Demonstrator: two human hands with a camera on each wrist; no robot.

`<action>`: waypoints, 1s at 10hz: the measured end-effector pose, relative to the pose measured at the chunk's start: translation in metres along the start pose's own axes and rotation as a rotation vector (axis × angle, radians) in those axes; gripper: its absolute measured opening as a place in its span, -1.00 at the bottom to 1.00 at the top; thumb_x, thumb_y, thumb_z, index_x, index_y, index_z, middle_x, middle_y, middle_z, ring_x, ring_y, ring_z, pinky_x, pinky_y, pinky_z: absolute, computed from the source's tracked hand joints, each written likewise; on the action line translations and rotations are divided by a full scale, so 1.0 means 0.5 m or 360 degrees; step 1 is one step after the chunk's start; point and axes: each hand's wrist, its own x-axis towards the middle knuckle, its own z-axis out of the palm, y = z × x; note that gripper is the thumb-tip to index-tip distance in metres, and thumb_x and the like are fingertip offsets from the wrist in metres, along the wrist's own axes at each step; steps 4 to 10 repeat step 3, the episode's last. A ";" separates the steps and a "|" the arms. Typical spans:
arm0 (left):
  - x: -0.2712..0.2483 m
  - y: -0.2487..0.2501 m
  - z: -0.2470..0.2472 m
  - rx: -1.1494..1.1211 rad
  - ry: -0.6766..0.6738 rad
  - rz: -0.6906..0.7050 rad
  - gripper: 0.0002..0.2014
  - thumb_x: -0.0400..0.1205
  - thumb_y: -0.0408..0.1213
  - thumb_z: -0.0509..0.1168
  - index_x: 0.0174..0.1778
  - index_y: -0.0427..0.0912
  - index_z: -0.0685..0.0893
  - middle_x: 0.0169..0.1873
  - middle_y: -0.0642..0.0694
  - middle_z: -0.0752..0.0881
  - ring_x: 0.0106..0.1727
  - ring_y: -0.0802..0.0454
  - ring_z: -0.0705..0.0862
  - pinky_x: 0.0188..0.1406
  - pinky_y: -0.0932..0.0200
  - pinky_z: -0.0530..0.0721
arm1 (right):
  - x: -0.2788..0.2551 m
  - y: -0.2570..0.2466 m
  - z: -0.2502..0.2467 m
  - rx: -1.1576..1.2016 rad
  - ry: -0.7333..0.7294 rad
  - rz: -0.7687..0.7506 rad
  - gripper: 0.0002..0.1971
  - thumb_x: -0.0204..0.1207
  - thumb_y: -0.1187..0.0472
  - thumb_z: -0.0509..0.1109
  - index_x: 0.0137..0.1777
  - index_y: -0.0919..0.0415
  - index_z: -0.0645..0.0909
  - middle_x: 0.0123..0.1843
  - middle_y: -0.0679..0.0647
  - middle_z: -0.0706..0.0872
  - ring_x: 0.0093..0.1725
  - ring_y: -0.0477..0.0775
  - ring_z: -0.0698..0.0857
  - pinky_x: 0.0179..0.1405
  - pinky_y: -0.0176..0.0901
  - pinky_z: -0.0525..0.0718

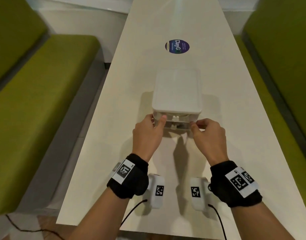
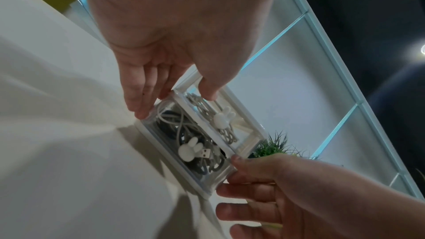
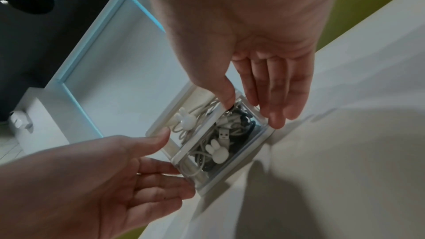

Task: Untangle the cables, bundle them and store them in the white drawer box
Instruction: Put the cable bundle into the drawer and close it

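Note:
The white drawer box (image 1: 177, 90) stands mid-table with two clear-fronted drawers, each with a white bunny knob (image 2: 222, 118). Both drawer fronts sit close to flush with the box. Coiled white cable shows in the upper drawer (image 2: 230, 134). The lower drawer (image 3: 260, 137) holds white and dark cables (image 2: 170, 126) with a USB plug (image 3: 224, 136). My left hand (image 1: 157, 121) is at the box's front left corner, thumb on the upper drawer front, straight fingers along the side. My right hand (image 1: 197, 126) mirrors it at the front right corner, its thumb (image 3: 227, 104) on the drawer front edge.
The long white table (image 1: 114, 153) runs away from me with a round purple sticker (image 1: 177, 46) beyond the box. Green benches (image 1: 36, 101) flank both sides. A small green plant (image 2: 271, 144) shows past the box. Black wrist-camera leads (image 1: 131, 213) trail off the near edge.

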 end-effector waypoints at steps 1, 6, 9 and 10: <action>0.046 0.017 0.010 -0.0066 -0.0013 -0.0029 -0.52 0.70 0.17 0.17 0.29 -0.15 0.66 0.18 -0.05 0.76 0.23 -0.08 0.69 0.29 -0.10 0.59 | 0.050 -0.011 0.004 0.0060 0.0019 0.0040 -0.76 0.61 0.07 0.38 0.10 0.21 0.73 0.08 0.09 0.82 0.17 0.11 0.73 0.19 -0.08 0.61; 0.088 0.040 0.016 -0.0104 -0.0038 -0.0060 -0.51 0.70 0.13 0.19 0.37 -0.16 0.62 0.25 -0.11 0.74 0.31 -0.12 0.66 0.34 -0.08 0.57 | 0.098 -0.024 0.001 0.0051 -0.0016 0.0084 -0.69 0.62 0.03 0.36 0.16 0.25 0.73 0.13 0.12 0.81 0.21 0.17 0.71 0.26 0.01 0.62; 0.088 0.040 0.016 -0.0104 -0.0038 -0.0060 -0.51 0.70 0.13 0.19 0.37 -0.16 0.62 0.25 -0.11 0.74 0.31 -0.12 0.66 0.34 -0.08 0.57 | 0.098 -0.024 0.001 0.0051 -0.0016 0.0084 -0.69 0.62 0.03 0.36 0.16 0.25 0.73 0.13 0.12 0.81 0.21 0.17 0.71 0.26 0.01 0.62; 0.088 0.040 0.016 -0.0104 -0.0038 -0.0060 -0.51 0.70 0.13 0.19 0.37 -0.16 0.62 0.25 -0.11 0.74 0.31 -0.12 0.66 0.34 -0.08 0.57 | 0.098 -0.024 0.001 0.0051 -0.0016 0.0084 -0.69 0.62 0.03 0.36 0.16 0.25 0.73 0.13 0.12 0.81 0.21 0.17 0.71 0.26 0.01 0.62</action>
